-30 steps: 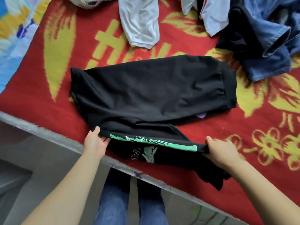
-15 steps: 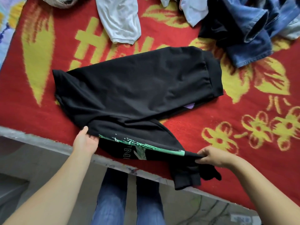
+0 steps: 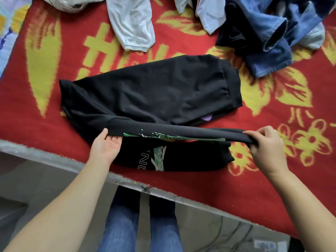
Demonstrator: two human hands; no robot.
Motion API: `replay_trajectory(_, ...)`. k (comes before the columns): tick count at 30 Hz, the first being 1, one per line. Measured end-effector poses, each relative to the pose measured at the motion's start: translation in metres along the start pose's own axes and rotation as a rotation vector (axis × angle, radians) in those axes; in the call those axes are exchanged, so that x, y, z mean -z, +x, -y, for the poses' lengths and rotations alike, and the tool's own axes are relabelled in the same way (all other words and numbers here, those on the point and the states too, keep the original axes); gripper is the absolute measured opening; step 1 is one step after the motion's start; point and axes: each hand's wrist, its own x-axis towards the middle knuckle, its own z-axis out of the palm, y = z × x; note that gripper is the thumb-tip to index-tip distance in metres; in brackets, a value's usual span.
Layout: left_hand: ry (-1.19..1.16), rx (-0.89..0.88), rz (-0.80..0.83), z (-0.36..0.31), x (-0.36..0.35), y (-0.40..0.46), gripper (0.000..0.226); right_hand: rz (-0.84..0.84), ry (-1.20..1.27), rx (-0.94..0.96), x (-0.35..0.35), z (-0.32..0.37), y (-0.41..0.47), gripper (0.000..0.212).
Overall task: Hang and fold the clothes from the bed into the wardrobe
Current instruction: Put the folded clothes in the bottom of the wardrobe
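A: Head view, looking down. Black garment [image 3: 149, 91] spread on the red-and-yellow blanket [image 3: 36, 110] covering the bed, near its front edge. Near half lifted into a taut fold running left to right.

B: Hands?

A: Left hand [image 3: 106, 147] at the left end of the fold, palm up, thumb on top of the cloth, fingers under it, pinching the edge. Right hand [image 3: 265, 145] at the right end, fingers curled over the fold and gripping it. Cloth stretched straight between the two.

B: Print on it?

A: Green and white graphic [image 3: 158, 155] with pale lettering on the layer lying under the raised fold; a green strip also shows along the fold's underside. Small purple tag [image 3: 207, 118] peeks out at the far layer's lower edge.

B: Other clothes?

A: Far side of the bed: white garment [image 3: 132, 24] upper middle, another white piece [image 3: 209, 13] to its right, crumpled blue jeans [image 3: 272, 42] upper right over something dark. All well apart from the black one.

B: Below the bed edge?

A: Person's legs in blue jeans [image 3: 140, 224], standing against the grey bed frame [image 3: 54, 159].
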Motion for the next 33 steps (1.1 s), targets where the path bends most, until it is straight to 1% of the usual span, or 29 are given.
replay_trajectory(2, -0.001, -0.013, -0.006, -0.005, 0.001, 0.001, 0.020, -0.015, 0.057, 0.030, -0.001, 0.003, 0.001, 0.037)
replay_trajectory(4, 0.012, -0.038, -0.011, -0.012, 0.006, 0.002, 0.018, -0.082, 0.132, 0.097, 0.003, 0.008, -0.002, 0.031)
replay_trajectory(5, 0.017, -0.054, -0.013, -0.016, 0.009, 0.002, 0.017, -0.129, 0.161, 0.145, 0.005, 0.012, -0.005, 0.032)
replay_trajectory(7, 0.053, -0.082, -0.028, -0.024, 0.020, 0.001, 0.016, -0.180, 0.173, 0.251, 0.002, 0.020, -0.020, 0.035)
replay_trajectory(8, 0.099, -0.091, -0.048, -0.027, 0.029, 0.003, 0.016, -0.168, 0.132, 0.309, -0.007, 0.022, -0.033, 0.035)
replay_trajectory(9, 0.162, -0.089, -0.081, -0.028, 0.040, 0.006, 0.018, -0.109, 0.037, 0.359, -0.018, 0.024, -0.046, 0.037)
replay_trajectory(10, 0.246, -0.078, -0.125, -0.028, 0.052, 0.009, 0.022, 0.024, -0.082, 0.408, -0.034, 0.024, -0.061, 0.041)
replay_trajectory(11, 0.333, -0.060, -0.173, -0.027, 0.063, 0.013, 0.029, 0.269, -0.176, 0.443, -0.049, 0.023, -0.072, 0.047)
replay_trajectory(12, 0.419, -0.043, -0.231, -0.025, 0.073, 0.016, 0.035, 0.528, -0.221, 0.401, -0.060, 0.020, -0.080, 0.050)
replay_trajectory(13, 0.492, -0.034, -0.282, -0.023, 0.083, 0.019, 0.038, 0.692, -0.215, 0.313, -0.071, 0.015, -0.084, 0.049)
replay_trajectory(14, 0.556, -0.040, -0.323, -0.022, 0.090, 0.023, 0.039, 0.786, -0.178, 0.188, -0.077, 0.013, -0.081, 0.048)
replay_trajectory(15, 0.605, -0.057, -0.350, -0.022, 0.095, 0.027, 0.040, 0.757, -0.063, 0.064, -0.082, 0.013, -0.075, 0.050)
replay_trajectory(17, 0.664, -0.128, -0.365, -0.023, 0.096, 0.035, 0.042, 0.482, 0.177, -0.227, -0.095, 0.013, -0.055, 0.056)
replay_trajectory(18, 0.674, -0.163, -0.356, -0.022, 0.092, 0.037, 0.043, 0.417, 0.258, -0.372, -0.099, 0.012, -0.045, 0.064)
replay_trajectory(19, 0.677, -0.191, -0.345, -0.022, 0.088, 0.038, 0.041, 0.418, 0.348, -0.497, -0.104, 0.012, -0.034, 0.075)
replay_trajectory(20, 0.685, -0.213, -0.338, -0.021, 0.084, 0.040, 0.037, 0.458, 0.426, -0.607, -0.111, 0.010, -0.027, 0.084)
replay_trajectory(21, 0.688, -0.223, -0.330, -0.020, 0.081, 0.041, 0.034, 0.504, 0.471, -0.678, -0.117, 0.010, -0.024, 0.086)
replay_trajectory(22, 0.685, -0.214, -0.313, -0.020, 0.080, 0.044, 0.036, 0.551, 0.487, -0.731, -0.115, 0.016, -0.021, 0.079)
replay_trajectory(25, 0.592, -0.120, -0.241, -0.021, 0.076, 0.046, 0.046, 0.760, 0.577, -0.839, -0.103, 0.028, -0.026, 0.034)
replay_trajectory(26, 0.567, -0.141, -0.240, -0.023, 0.074, 0.045, 0.049, 0.828, 0.653, -0.874, -0.097, 0.028, -0.029, 0.027)
replay_trajectory(27, 0.556, -0.182, -0.254, -0.025, 0.070, 0.043, 0.052, 0.878, 0.770, -0.909, -0.090, 0.026, -0.033, 0.024)
replay_trajectory(28, 0.560, -0.232, -0.265, -0.028, 0.068, 0.041, 0.054, 0.892, 0.868, -0.925, -0.080, 0.023, -0.037, 0.022)
replay_trajectory(29, 0.575, -0.284, -0.271, -0.031, 0.069, 0.038, 0.055, 0.870, 0.942, -0.941, -0.072, 0.018, -0.039, 0.021)
replay_trajectory(30, 0.616, -0.324, -0.282, -0.032, 0.072, 0.036, 0.055, 0.830, 0.954, -0.954, -0.065, 0.010, -0.043, 0.020)
replay_trajectory(31, 0.687, -0.351, -0.302, -0.030, 0.077, 0.033, 0.057, 0.794, 0.926, -0.948, -0.058, 0.005, -0.048, 0.020)
replay_trajectory(32, 0.787, -0.354, -0.342, -0.026, 0.087, 0.034, 0.060, 0.774, 0.816, -0.907, -0.055, 0.000, -0.054, 0.021)
replay_trajectory(33, 0.887, -0.334, -0.374, -0.022, 0.099, 0.036, 0.061, 0.751, 0.648, -0.834, -0.057, -0.003, -0.062, 0.021)
